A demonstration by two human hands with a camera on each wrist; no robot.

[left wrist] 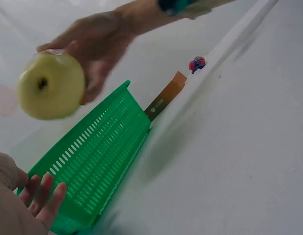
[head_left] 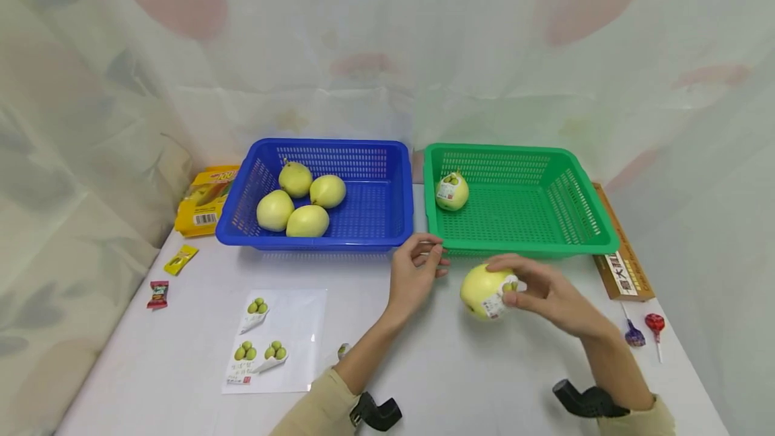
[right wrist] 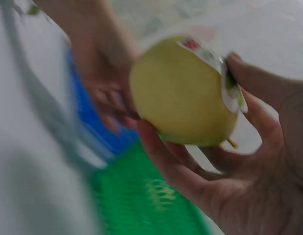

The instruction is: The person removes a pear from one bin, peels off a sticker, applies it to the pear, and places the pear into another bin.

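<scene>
In the head view my right hand [head_left: 554, 295] grips a yellow-green pear [head_left: 475, 288] above the table, in front of the green basket [head_left: 514, 217]. A printed label [head_left: 493, 306] with a picture of pears is on its side; in the right wrist view the thumb lies at the label's edge [right wrist: 229, 90]. My left hand [head_left: 414, 274] holds nothing, its fingers loosely bent near the green basket's front left corner. Inside that basket, at its left end, sits another labelled pear [head_left: 452, 197]. Several pears [head_left: 307, 221] without visible labels lie in the blue basket [head_left: 372, 210].
A sheet of pear stickers [head_left: 303, 328] lies front left, with a small sticker piece [head_left: 343, 350] by my left sleeve. Yellow packaging [head_left: 206, 204] and two small wrapped sweets [head_left: 180, 259] are at the left. A brown box [head_left: 626, 271] and two lollipops [head_left: 654, 323] are at the right.
</scene>
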